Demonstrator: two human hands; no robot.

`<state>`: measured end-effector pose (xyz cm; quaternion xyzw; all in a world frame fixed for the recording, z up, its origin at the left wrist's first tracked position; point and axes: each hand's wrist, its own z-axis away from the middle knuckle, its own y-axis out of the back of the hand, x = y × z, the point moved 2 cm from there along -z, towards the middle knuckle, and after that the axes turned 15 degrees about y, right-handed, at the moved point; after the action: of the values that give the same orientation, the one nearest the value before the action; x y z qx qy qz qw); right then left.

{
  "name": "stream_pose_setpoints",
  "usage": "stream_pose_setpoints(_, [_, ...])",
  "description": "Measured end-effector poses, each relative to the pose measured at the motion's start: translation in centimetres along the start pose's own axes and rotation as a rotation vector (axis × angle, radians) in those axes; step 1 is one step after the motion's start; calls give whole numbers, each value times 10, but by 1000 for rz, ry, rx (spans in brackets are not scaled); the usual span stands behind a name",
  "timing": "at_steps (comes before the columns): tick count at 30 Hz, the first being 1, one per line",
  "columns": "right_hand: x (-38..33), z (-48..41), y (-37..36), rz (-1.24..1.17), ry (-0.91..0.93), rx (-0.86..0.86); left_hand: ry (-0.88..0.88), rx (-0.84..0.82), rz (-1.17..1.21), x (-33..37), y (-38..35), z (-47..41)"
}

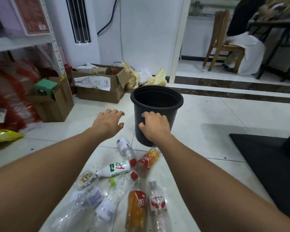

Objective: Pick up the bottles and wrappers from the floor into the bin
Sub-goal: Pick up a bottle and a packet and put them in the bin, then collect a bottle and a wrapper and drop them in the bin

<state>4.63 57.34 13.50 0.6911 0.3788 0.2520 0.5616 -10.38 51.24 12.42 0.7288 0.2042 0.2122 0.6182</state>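
Note:
A black ribbed bin [157, 97] stands upright on the white tiled floor ahead of me. My right hand [155, 125] hovers in front of its side wall, fingers curled, holding nothing. My left hand [108, 122] is stretched out to the left of the bin, fingers spread, empty. Between my forearms lies a heap of litter: a white AD bottle [115, 168], a clear bottle with a white label [125, 147], two orange drink bottles with red labels [146, 161] [136, 210], a pink-labelled bottle [156, 200], a snack wrapper [85, 179] and crumpled clear bottles [90, 198].
Cardboard boxes [97, 87] [57, 104] and red bags [10, 91] crowd the left under a white shelf. Yellow bags [156, 79] lie behind the bin. A black mat [266, 158] sits at right. A wooden chair [223, 44] and a seated person are at the far right.

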Motion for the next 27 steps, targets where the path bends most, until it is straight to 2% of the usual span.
stream_pose_setpoints(9, [-65,56,-11,6,-129,-55,-84,-52,58,-53,-21,56])
stream_pose_setpoints(15, [-110,102,0,13,-230,-29,-187,-99,99,-77,-33,106])
stream_pose_setpoints(27, [-104,248,24,135,-500,-144,-413,-232,211,-19,-53,217])
